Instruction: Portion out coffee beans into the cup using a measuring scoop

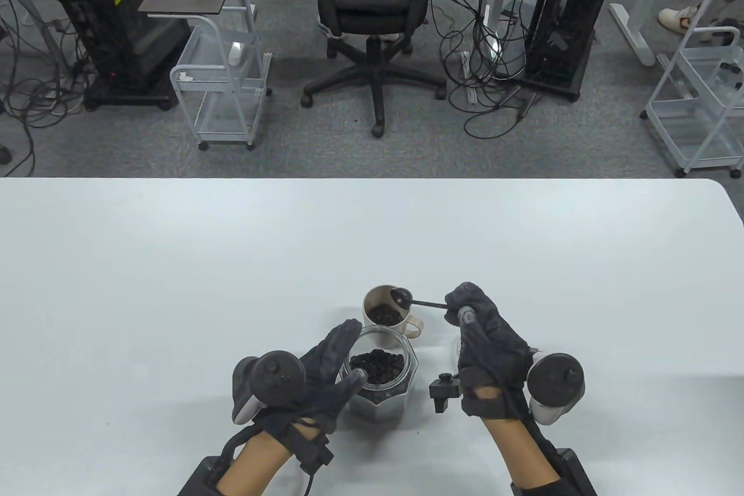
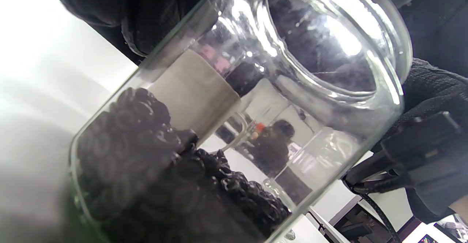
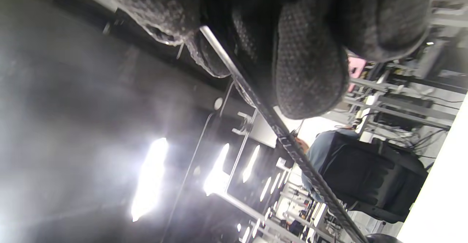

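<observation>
From above, the right hand [image 1: 485, 333] pinches the handle of the black measuring scoop [image 1: 407, 299], its grip clamped on the far end while the bowl, out to the grip's left, hangs tipped over the rim of the cup [image 1: 385, 310], which already holds coffee beans [image 1: 385, 314]. Just nearer the person, the left hand [image 1: 325, 371] curls its fingers round the glass jar [image 1: 381, 379], grip clamped on its wall, the beans inside lying to the right of the palm; jar and cup stand close together on the white table [image 1: 232, 263]. The left wrist camera looks through the jar's glass [image 2: 278, 100], dark beans heaped low, the cup's pale side visible behind. The right wrist camera shows gloved fingertips [image 3: 310, 71] pressed on the scoop's thin handle [image 3: 292, 144] running away below them; the bowl is out of frame. To empty the scoop cleanly, the wrist likely needs a slow roll with the bowl kept inside the cup's rim, and the jar held steady.
</observation>
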`<act>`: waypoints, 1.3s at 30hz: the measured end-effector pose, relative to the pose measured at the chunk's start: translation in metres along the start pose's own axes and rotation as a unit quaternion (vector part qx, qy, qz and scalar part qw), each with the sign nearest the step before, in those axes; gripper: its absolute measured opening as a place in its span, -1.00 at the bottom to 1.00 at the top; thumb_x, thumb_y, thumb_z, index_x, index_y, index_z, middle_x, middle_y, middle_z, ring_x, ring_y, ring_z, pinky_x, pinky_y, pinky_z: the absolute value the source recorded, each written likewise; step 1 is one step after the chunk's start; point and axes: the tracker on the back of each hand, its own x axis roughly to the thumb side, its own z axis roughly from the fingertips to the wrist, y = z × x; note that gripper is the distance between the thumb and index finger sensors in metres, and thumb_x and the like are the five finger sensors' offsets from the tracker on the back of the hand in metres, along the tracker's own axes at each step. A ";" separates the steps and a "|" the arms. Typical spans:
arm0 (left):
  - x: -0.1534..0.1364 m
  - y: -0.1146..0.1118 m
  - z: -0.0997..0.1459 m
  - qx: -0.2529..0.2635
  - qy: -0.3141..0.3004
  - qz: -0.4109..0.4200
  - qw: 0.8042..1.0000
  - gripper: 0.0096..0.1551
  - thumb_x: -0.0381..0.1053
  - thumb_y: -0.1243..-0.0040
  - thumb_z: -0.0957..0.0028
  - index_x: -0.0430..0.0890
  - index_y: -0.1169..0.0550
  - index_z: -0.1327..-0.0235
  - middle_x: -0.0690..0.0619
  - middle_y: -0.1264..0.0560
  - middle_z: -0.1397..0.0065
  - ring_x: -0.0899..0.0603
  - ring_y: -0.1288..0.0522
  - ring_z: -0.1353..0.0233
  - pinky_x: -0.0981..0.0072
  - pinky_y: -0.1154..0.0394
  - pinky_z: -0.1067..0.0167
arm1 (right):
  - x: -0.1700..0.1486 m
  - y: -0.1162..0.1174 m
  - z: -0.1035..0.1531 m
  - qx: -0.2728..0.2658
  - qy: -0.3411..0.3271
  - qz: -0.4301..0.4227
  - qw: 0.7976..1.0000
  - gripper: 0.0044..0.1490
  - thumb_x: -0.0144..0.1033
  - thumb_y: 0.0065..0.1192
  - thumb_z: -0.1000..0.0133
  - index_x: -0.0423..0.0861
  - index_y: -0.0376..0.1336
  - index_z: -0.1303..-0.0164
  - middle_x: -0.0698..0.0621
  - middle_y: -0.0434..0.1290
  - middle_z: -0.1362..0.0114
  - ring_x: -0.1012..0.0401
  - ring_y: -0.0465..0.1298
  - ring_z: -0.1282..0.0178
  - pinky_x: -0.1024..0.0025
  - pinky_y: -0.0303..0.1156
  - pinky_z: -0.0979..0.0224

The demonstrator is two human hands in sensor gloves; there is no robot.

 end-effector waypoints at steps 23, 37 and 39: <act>0.000 0.000 0.000 -0.002 0.000 0.000 1.000 0.03 0.55 0.16 -0.01 0.03 -0.05 -0.66 -0.31 -0.20 -0.65 -0.53 -0.40 -0.49 -0.42 -0.28 -0.31 | -0.011 -0.015 -0.008 -0.010 0.090 -0.156 0.984 -0.50 -0.20 0.15 -0.13 -0.23 0.39 -0.12 -0.27 0.58 0.09 -0.02 0.66 0.39 -0.02 0.53 0.11; 0.001 0.001 0.000 -0.001 0.000 0.003 1.000 0.03 0.55 0.16 -0.01 0.03 -0.05 -0.66 -0.31 -0.20 -0.65 -0.52 -0.40 -0.49 -0.43 -0.28 -0.31 | 0.058 0.033 0.017 0.165 -0.235 0.069 0.955 -0.50 -0.24 0.21 -0.12 -0.19 0.39 -0.19 -0.30 0.56 -0.05 -0.12 0.66 0.22 -0.12 0.49 -0.02; 0.001 0.001 0.000 -0.003 0.001 0.001 1.000 0.03 0.55 0.16 0.00 0.03 -0.05 -0.66 -0.30 -0.20 -0.65 -0.52 -0.40 -0.49 -0.42 -0.28 -0.32 | 0.060 0.038 0.021 0.182 -0.256 0.097 0.945 -0.50 -0.24 0.21 -0.12 -0.18 0.39 -0.20 -0.30 0.55 -0.07 -0.14 0.66 0.19 -0.14 0.48 -0.03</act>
